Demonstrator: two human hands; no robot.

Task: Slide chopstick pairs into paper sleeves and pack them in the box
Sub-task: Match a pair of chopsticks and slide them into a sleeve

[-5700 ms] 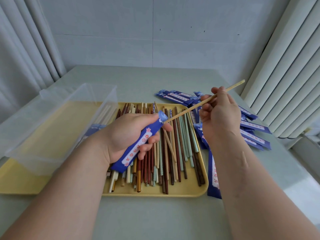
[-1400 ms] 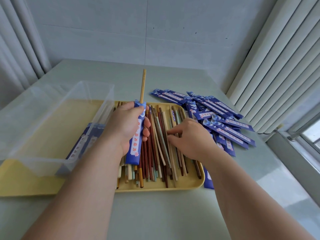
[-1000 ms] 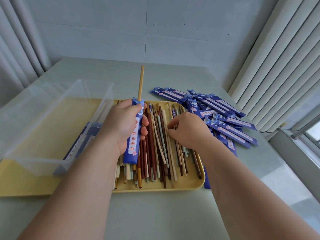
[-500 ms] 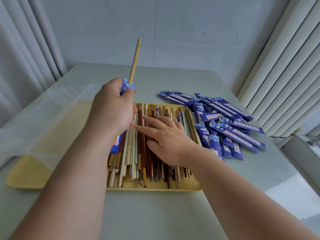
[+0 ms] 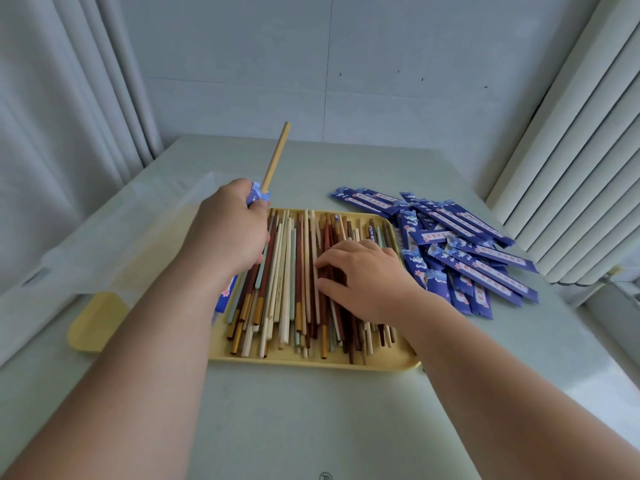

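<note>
Tray point(image 5: 311, 362) holds loose chopsticks point(image 5: 287, 271); left fingers point(image 5: 259, 216) grasp sleeve point(image 5: 255, 196), right fingers point(image 5: 334, 258) relaxed atop chopsticks.

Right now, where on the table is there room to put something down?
The pale green table is bare along the near strip in front of the flat yellow tray, and at its far end beyond the tray. Crowded: the tray, full of loose mixed-colour chopsticks; the blue paper sleeves heaped right of it; the clear plastic box on its left side.
</note>
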